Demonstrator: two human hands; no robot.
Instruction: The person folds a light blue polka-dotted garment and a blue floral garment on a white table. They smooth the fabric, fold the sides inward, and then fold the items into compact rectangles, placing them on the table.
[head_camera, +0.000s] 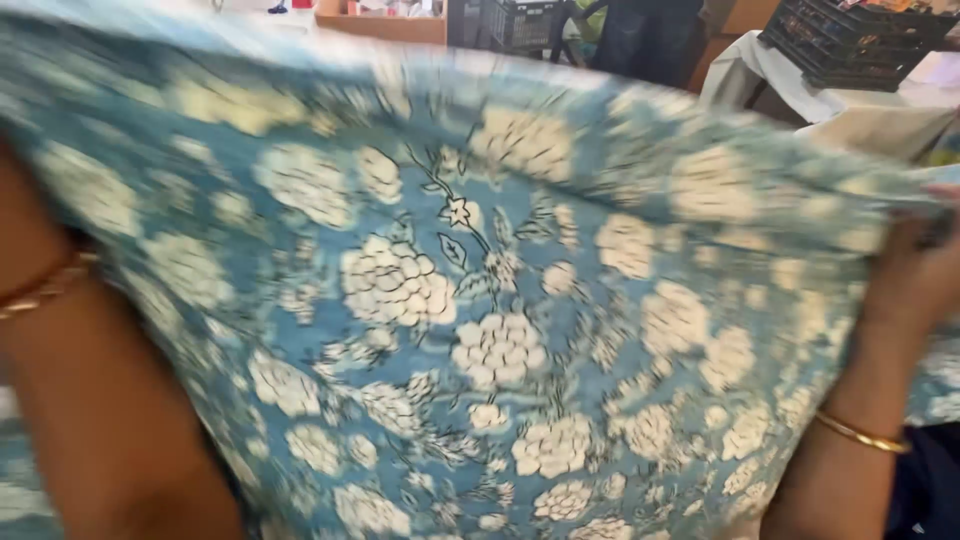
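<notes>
A blue cloth with a white flower print (480, 300) is held up and spread wide, filling most of the view. My right hand (920, 270) grips its upper right edge, fingers closed on the fabric; a gold bangle sits on that wrist. My left hand is hidden behind or above the cloth's left edge; only the left forearm with a thin bangle (60, 330) shows. The cloth is blurred along its top edge.
Beyond the cloth at the top, black plastic crates (850, 40) rest on a surface draped with a white sheet (780, 80). A wooden tray or box (385, 22) and dark furniture stand farther back.
</notes>
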